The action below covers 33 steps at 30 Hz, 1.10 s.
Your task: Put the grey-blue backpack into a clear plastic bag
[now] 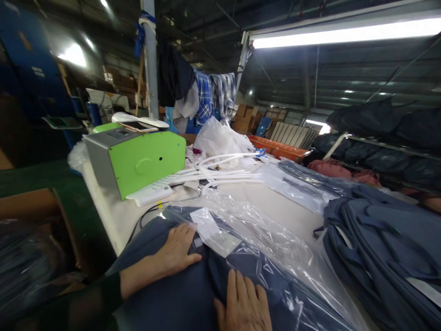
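Observation:
A dark blue fabric item (179, 294) lies across the near side of the table, partly covered on the right by a clear plastic bag (303, 271). My left hand (181, 250) rests on the fabric with its fingers stretched out, beside a small dark label. My right hand (244, 301) lies flat at the bottom of the view, fingers extended over the fabric and the edge of the plastic. White paper labels (213, 232) sit between the hands and the far edge of the fabric.
A green and grey machine (148, 161) stands at the table's back left. White tubes (227, 175) and a plastic bag (220, 138) lie behind the fabric. Folded dark blue bags (379, 239) are piled on the right. An open cardboard box (31, 207) stands at lower left.

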Tool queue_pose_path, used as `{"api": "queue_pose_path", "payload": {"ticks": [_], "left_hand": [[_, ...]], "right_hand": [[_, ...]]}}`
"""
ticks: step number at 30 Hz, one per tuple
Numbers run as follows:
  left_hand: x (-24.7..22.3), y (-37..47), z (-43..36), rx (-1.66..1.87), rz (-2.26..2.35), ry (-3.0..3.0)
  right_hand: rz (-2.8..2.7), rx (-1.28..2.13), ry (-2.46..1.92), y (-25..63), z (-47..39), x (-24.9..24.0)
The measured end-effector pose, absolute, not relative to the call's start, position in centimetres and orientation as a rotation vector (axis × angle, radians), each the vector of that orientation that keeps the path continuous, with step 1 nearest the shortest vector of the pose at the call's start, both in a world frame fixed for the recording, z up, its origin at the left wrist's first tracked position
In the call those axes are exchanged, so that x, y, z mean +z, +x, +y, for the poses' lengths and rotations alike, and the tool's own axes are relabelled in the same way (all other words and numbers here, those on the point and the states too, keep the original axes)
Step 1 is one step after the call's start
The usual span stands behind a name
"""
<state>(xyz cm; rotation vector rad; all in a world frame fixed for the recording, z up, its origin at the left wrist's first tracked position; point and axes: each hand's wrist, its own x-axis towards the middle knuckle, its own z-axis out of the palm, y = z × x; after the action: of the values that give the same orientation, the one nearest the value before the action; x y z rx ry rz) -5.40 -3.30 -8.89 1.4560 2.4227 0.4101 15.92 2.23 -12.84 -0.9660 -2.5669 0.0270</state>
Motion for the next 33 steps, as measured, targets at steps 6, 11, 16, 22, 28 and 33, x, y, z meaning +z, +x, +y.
{"api": "queue_pose_path", "payload": {"ticks": [6,11,16,22,28,33], "left_hand": [[-9.4,-5.9,-2.4,0.918,2.313,1.229],[-10.4,-6.7,-0.7,1.133,2.303,1.098],[-10.1,-6.9,-0.6,1.189,2.336,1.102],[-9.0,-6.2,-1.7,1.090,2.351,1.250],[-9.0,-6.6,-1.6,1.108,2.319,1.217],[-9.0,-6.8,-1.4,1.183,2.243,1.200]], "right_hand": [[-2.737,-0.100,-0.997,11.7,2.8,-11.1],[-2.734,0.169,-1.062,9.5,3.3,-10.4],[-2.666,0.353,-1.076,8.3,4.1,-9.9],[-2.711,0.252,-0.603,7.3,5.4,-11.0],[-2.502,0.146,-0.501,4.9,6.2,-14.4],[-2.434,0.176,-0.593,4.1,7.0,-14.8]]}}
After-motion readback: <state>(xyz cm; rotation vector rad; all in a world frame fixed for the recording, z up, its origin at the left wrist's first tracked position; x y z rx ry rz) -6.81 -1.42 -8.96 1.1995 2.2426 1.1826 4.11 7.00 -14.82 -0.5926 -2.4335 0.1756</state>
